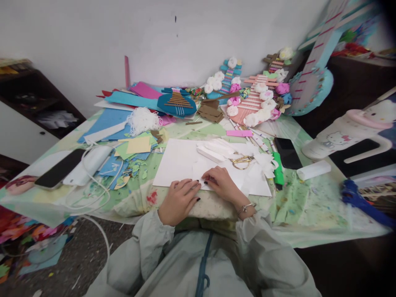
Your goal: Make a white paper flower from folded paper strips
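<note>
A white sheet lies flat at the table's near edge. My left hand rests on its lower edge, fingers stretched out and pointing right, thumb lower down. My right hand is closed, its fingertips pinched on a small piece of white paper that touches the left fingertips. The fingers partly cover this piece. Beyond the right hand are folded white paper strips, gold-handled scissors and a white paper flower shape, all on the sheet.
Paper scraps and white shredded string lie left, near a phone and a looping white cable. To the right are a green glue-like tube, another phone and a tumbler. Decorated paper instruments stand behind.
</note>
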A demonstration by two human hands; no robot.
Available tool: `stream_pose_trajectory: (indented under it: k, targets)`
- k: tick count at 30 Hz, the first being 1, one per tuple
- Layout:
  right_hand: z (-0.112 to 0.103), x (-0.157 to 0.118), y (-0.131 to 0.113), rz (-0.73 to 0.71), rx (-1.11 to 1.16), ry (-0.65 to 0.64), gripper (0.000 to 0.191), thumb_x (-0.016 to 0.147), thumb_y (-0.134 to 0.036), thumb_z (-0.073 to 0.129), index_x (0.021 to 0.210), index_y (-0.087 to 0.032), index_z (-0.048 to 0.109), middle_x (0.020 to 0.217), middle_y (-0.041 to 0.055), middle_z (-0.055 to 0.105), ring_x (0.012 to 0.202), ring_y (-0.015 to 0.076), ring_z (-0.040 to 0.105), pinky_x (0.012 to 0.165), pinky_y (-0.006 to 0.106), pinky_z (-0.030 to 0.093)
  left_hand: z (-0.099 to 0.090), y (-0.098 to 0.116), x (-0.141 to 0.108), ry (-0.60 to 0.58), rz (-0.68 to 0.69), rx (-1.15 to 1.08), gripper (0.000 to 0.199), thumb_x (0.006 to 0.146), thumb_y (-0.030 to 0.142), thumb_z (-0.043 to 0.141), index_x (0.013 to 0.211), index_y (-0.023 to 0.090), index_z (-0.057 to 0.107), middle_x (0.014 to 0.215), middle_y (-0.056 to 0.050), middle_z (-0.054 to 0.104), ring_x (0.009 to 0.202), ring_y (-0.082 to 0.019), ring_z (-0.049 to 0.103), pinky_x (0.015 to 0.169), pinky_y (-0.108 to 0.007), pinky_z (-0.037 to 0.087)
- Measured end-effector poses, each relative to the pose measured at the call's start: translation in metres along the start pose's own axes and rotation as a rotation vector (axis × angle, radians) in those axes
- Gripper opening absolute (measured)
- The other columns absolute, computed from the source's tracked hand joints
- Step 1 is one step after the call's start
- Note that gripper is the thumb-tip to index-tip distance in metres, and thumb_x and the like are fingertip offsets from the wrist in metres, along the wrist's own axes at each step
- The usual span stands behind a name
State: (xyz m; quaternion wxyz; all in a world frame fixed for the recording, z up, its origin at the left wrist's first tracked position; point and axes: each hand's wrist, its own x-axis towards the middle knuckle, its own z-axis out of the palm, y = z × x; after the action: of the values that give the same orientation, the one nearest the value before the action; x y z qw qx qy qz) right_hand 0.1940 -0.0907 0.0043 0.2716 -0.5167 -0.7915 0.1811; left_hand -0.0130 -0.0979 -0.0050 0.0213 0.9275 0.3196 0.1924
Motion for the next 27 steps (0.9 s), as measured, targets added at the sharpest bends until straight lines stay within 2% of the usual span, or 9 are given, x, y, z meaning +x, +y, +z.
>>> stream_pose_trajectory:
  k: [12,27]
  targets:
    - [-0.0001,0.0008,-0.0007,0.009,0.000,-0.005,0.017,0.079,-0.008,0.057,0.089,-0.021,0.060,0.084,0.0005,0.064,0.083,0.0164,0.050,0.076,0.031,0.030,-0.0011,0.0007,-0.0006,0.029,0.019,-0.001,0.032,0.090,0.026,0.045,0.118,0.017,0.056,0.121,-0.008,0.060,0.112,-0.025,0.048,0.087,-0.041,0.034]
    - [0.0002,0.0011,0.0007,0.037,0.044,0.032,0.016,0.078,-0.008,0.059,0.088,-0.020,0.062,0.081,0.0005,0.064,0.082,0.0163,0.052,0.078,0.032,0.032,-0.0010,-0.0007,-0.0019,0.056,0.035,-0.036,0.030,0.086,0.026,0.051,0.114,0.023,0.061,0.121,-0.007,0.059,0.113,-0.027,0.045,0.087,-0.045,0.037]
